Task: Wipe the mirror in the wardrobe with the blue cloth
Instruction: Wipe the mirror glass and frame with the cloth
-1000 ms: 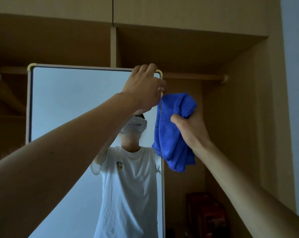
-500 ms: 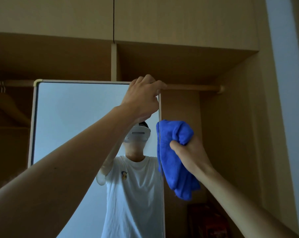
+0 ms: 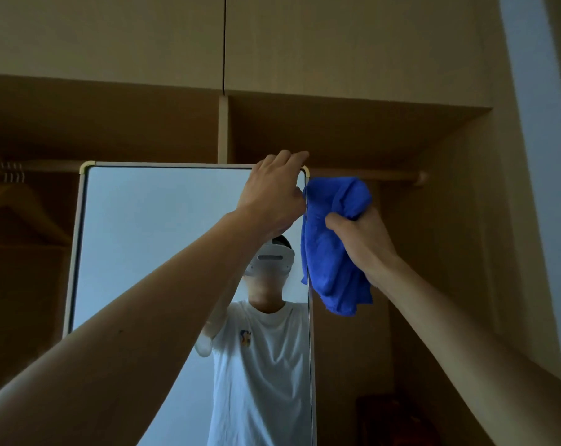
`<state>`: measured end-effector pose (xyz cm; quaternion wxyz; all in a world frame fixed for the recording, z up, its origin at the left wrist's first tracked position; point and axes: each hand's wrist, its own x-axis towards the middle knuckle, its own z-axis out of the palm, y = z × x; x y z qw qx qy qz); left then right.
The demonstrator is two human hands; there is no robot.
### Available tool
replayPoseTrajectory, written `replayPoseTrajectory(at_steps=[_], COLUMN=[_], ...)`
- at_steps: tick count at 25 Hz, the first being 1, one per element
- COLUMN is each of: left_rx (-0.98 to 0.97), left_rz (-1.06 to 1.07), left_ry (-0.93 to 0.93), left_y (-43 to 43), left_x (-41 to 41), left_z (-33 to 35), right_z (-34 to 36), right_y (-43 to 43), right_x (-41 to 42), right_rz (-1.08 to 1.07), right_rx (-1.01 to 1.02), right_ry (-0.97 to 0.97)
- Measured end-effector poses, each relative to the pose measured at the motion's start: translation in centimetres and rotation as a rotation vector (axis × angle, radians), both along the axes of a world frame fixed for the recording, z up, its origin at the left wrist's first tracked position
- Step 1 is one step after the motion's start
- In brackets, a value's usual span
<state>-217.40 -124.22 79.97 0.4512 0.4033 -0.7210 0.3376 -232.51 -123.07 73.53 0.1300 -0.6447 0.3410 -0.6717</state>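
at the mirror's [image 3: 163,239] top right corner, left hand [image 3: 272,194] grips the frame; right hand [image 3: 358,239] clutches bunched cloth [image 3: 330,252] touching the right edge. glass lies at nine o'clock; right hand nearer.

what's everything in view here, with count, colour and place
rectangular mirror with pale frame: one, silvery glass, inside the wardrobe, centre-left
blue terry cloth: one, blue, bunched at the mirror's upper right edge
light wooden wardrobe: one, tan, all around
wooden hanging rail: one, tan, behind the mirror's top
wooden coat hanger: one, brown, hanging far left
left hand: one, grips the mirror's top right corner
right hand: one, holds the cloth
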Motion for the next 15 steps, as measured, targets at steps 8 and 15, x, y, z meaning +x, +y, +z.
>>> replayPoseTrajectory(at_steps=[8,15], left_rx=[-0.046,-0.018], left_rz=[-0.030,-0.067], left_ry=[0.031,0.078], left_y=[-0.4,-0.6], left_x=[-0.1,-0.3], left_z=[-0.4,-0.3], right_z=[-4.2,2.5], right_y=[-0.8,-1.0], right_x=[-1.1,0.2], right_rz=[0.095,0.051], right_rx=[0.194,0.017], right_ry=[-0.021,-0.068])
